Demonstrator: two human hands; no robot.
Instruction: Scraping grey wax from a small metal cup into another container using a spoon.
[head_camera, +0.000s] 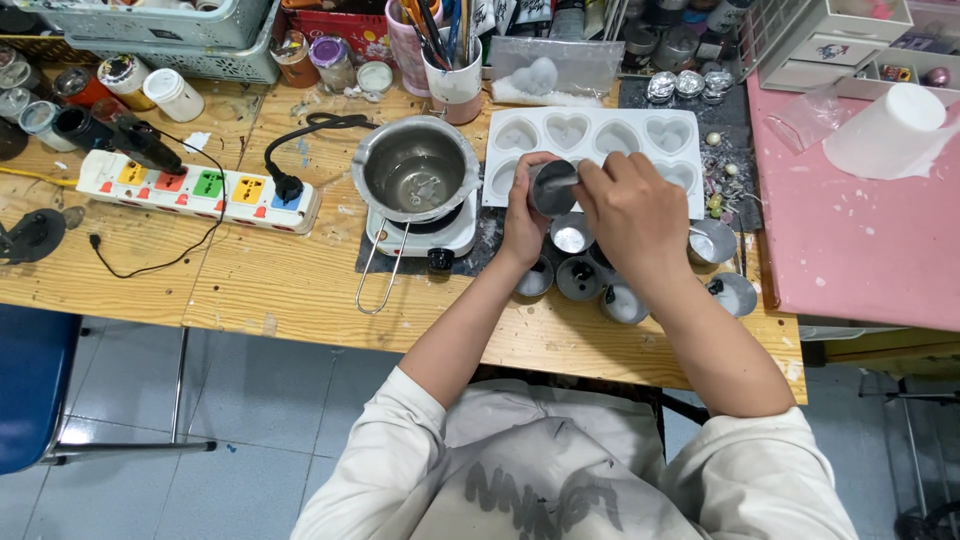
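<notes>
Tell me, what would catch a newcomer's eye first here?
Probably the two hands at the table's middle: the left hand holds a small metal tin while the right hand works at it, above more tins. Behind them lies a white heart-shaped mould tray, and to its left a steel melting pot sits on a small hotplate.

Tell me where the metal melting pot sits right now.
In the head view, the metal melting pot sits on a small white hot plate at the wooden table's centre, between the power strip and the white heart mould.
</notes>
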